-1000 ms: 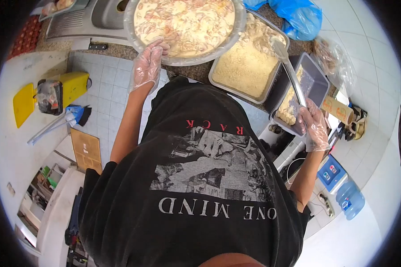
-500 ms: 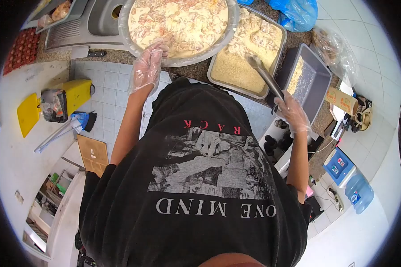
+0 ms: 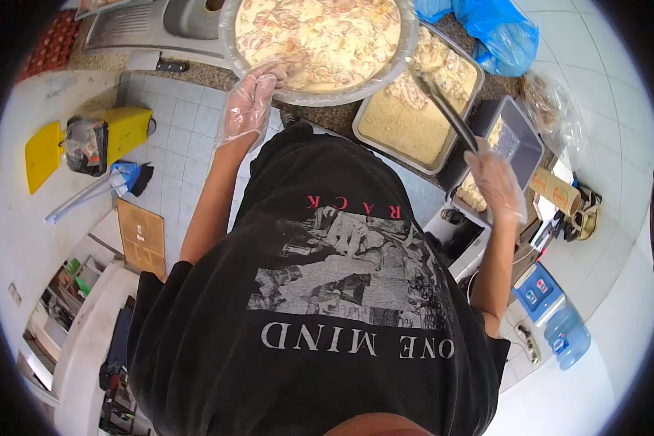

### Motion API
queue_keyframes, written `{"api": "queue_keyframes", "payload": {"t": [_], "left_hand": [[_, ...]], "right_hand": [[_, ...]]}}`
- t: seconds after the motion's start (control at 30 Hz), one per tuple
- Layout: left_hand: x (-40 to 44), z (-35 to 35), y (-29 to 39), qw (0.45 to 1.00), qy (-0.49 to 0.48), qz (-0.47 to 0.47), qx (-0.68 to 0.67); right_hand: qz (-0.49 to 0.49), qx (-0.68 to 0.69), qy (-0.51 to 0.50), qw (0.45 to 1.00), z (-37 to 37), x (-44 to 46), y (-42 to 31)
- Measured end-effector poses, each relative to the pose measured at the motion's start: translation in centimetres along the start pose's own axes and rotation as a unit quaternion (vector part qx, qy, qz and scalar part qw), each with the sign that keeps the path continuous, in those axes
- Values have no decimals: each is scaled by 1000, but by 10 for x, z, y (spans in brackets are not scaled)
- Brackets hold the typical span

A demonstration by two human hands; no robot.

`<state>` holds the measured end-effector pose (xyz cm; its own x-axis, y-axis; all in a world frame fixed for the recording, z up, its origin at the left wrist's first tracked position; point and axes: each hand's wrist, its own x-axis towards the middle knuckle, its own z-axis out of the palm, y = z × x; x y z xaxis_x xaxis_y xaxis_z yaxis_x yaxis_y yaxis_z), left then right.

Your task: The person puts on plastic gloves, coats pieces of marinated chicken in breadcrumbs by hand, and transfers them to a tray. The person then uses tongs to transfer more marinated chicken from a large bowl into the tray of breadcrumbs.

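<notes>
My left hand (image 3: 251,102), in a clear plastic glove, is closed at the near-left rim of a large round basin (image 3: 412,54). Its fingers reach over the rim, and the fingertips are hard to make out against the raw, batter-coated meat (image 3: 320,43) inside. My right hand (image 3: 495,182), also gloved, grips metal tongs (image 3: 447,105). Their tips hang over a grey rectangular tray (image 3: 429,168), near coated pieces (image 3: 443,65) at its far end. Pale crumbs (image 3: 400,127) cover the tray's near part. Below my right hand is a deeper grey bin (image 3: 523,149) holding some breaded pieces (image 3: 474,196).
A steel sink (image 3: 185,25) and a knife (image 3: 171,66) are at the far left of the counter. Blue plastic bags (image 3: 505,36) and a clear bag (image 3: 556,109) lie beyond the trays. A yellow bin (image 3: 127,138) stands on the floor at left.
The whole view has shifted, so the counter things sit further right. The tongs' tips have moved farther from me over the tray. My left hand stays at the basin's rim.
</notes>
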<state>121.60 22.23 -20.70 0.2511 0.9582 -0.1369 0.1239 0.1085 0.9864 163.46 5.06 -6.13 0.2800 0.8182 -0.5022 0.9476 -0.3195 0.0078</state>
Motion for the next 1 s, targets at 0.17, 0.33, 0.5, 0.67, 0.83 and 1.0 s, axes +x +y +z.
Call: {"api": "queue_keyframes", "payload": {"t": [0.17, 0.33, 0.5, 0.67, 0.83, 1.0], "left_hand": [[-5, -15, -1, 1000, 16, 3, 27], [-13, -28, 0, 999, 32, 2, 31], [-22, -47, -19, 997, 69, 16, -8], [-39, -54, -9, 994, 101, 3, -41], [-42, -59, -17, 994, 106, 18, -6], [-43, -58, -19, 993, 118, 11, -8]], "right_hand": [[-73, -75, -3, 994, -66, 2, -45], [-230, -172, 12, 958, -79, 38, -105], [-401, -251, 221, 853, -51, 86, -118], [-481, -340, 274, 760, -43, 123, -142], [-363, -158, 24, 918, -61, 130, -148], [-276, -45, -102, 955, -88, 108, -120]]}}
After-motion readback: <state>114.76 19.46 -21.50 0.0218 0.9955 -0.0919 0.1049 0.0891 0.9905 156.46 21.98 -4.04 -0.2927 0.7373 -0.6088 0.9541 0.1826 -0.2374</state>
